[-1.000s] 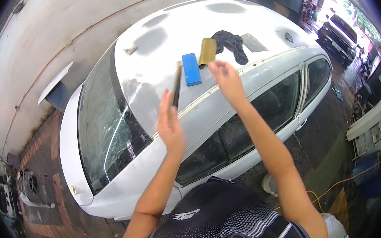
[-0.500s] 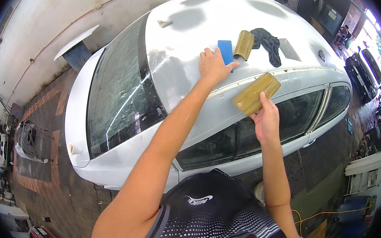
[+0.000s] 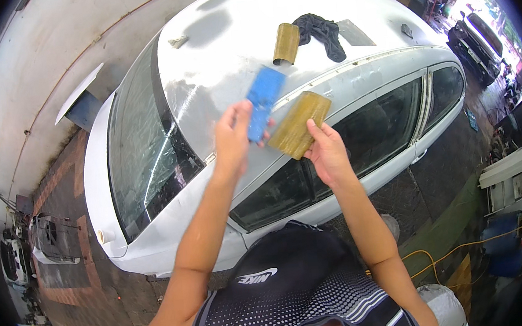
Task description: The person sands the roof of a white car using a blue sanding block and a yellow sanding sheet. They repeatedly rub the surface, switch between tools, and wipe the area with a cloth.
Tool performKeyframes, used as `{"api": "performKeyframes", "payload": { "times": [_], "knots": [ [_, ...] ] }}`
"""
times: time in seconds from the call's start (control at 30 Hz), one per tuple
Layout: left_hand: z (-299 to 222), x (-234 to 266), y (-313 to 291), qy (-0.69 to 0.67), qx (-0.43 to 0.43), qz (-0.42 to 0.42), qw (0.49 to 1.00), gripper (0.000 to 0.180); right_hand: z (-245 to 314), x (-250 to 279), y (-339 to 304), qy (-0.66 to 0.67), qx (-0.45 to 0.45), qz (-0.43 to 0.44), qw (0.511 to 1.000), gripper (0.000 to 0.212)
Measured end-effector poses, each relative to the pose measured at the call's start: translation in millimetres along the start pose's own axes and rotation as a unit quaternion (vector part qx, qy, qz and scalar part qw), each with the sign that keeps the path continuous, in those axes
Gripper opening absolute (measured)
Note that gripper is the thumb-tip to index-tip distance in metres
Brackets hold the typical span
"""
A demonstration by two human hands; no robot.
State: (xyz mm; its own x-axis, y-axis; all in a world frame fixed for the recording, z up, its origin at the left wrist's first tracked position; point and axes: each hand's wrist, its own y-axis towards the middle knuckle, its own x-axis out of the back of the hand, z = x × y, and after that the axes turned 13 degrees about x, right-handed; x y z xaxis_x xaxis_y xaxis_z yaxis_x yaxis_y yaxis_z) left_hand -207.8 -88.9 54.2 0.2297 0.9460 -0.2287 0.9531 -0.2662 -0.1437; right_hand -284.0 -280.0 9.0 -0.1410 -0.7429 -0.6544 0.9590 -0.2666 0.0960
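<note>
Left hand point(image 3: 232, 131): grip closed round the near part of the blue block point(image 3: 267, 88), slightly blurred. Right hand point(image 3: 329, 151): grip pinched the near edge of a tan sheet point(image 3: 302, 122), thumb on top. Block and sheet sat side by side above the car's near roof edge; couldn't tell if touching. Good handling probably called for light thumb pressure against creasing, a firm hold on the block, and edges lined up squarely. Farther out on the roof point(image 3: 234, 61): curled tan sheet point(image 3: 286, 42), black cloth point(image 3: 325, 38) just right, grey sheet point(image 3: 357, 33) beyond.
</note>
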Motion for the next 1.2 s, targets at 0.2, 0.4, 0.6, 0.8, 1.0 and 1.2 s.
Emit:
{"api": "performKeyframes", "payload": {
  "times": [0.2, 0.4, 0.6, 0.8, 1.0, 1.2],
  "knots": [
    [36, -7, -39, 0.025, -0.039, -0.061, 0.997, 0.035, -22, -26, -10, 0.02, -0.015, 0.051, 0.998, 0.032],
    [43, 1, -42, 0.189, -0.133, -0.109, 0.967, 0.035, -23, -23, -14, 0.016, -0.028, 0.057, 0.998, 0.034],
    [52, -5, -44, 0.296, -0.195, -0.162, 0.921, 0.028, -23, -20, -17, -0.019, -0.03, 0.044, 0.998, 0.034],
    [61, -16, -49, 0.255, -0.193, -0.188, 0.929, 0.026, -25, -21, -26, -0.064, 0.002, 0.036, 0.997, 0.037],
    [68, -15, -51, 0.252, -0.221, -0.194, 0.922, 0.027, -24, -23, -32, -0.095, 0.01, 0.042, 0.995, 0.038],
    [55, -9, -34, 0.064, -0.047, -0.093, 0.992, 0.031, -22, -7, -29, -0.082, 0.067, 0.013, 0.994, 0.034]
  ]
}}
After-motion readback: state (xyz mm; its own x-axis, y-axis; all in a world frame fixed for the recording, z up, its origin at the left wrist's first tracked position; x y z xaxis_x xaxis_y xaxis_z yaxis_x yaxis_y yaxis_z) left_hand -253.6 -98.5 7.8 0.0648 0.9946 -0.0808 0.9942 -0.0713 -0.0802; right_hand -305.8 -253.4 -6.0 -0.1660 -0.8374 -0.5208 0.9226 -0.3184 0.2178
